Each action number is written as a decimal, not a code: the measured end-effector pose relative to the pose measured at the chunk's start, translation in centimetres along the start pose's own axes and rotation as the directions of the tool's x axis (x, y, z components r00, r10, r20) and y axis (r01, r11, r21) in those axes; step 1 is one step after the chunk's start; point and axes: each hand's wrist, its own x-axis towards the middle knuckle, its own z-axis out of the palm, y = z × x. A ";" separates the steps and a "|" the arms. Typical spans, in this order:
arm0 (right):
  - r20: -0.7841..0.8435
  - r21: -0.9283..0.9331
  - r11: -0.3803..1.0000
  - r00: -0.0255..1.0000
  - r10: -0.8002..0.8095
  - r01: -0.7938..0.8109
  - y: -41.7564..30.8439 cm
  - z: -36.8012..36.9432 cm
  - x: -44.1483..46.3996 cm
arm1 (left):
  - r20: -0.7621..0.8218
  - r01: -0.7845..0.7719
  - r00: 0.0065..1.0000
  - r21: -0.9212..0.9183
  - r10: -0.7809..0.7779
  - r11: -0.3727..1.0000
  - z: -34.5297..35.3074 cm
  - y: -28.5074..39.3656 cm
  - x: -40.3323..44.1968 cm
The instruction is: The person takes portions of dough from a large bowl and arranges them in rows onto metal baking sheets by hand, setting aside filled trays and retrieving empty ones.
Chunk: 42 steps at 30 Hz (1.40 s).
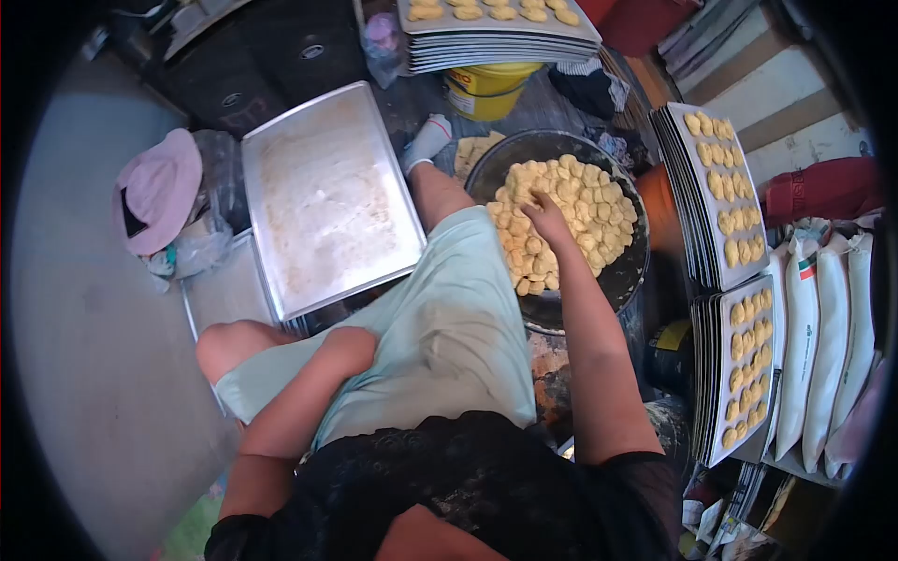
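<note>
My right hand reaches down into a pile of yellow dough balls heaped in a wide black basin. Its fingers are bent and pressed together on one ball at the middle of the heap. Across my lap, my left hand lies curled against the pale green shorts; its fingertips are turned under, so anything inside stays hidden. To the left of my leg a large metal baking tray lies with a bare, worn surface.
Stacked trays of dough pieces stand at the back and right, with another stack nearer me. A yellow bucket sits under the back stack. A pink hat lies left; white sacks stand far right.
</note>
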 end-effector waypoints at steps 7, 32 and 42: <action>-0.277 0.034 0.804 0.768 0.578 -0.593 29.9 -1.0 -5.2 | -0.499 -0.584 0.756 -0.220 0.424 0.781 -19.3 8.0 6.7; 0.367 -0.442 0.893 0.925 0.095 0.083 15.4 -11.7 4.7 | -0.277 -0.319 0.940 -0.521 0.197 0.791 -20.5 21.8 40.5; -0.272 -0.573 0.690 0.897 0.349 -0.443 19.8 -11.5 11.6 | -0.291 -0.256 0.948 -0.467 0.127 0.846 -20.4 21.1 41.3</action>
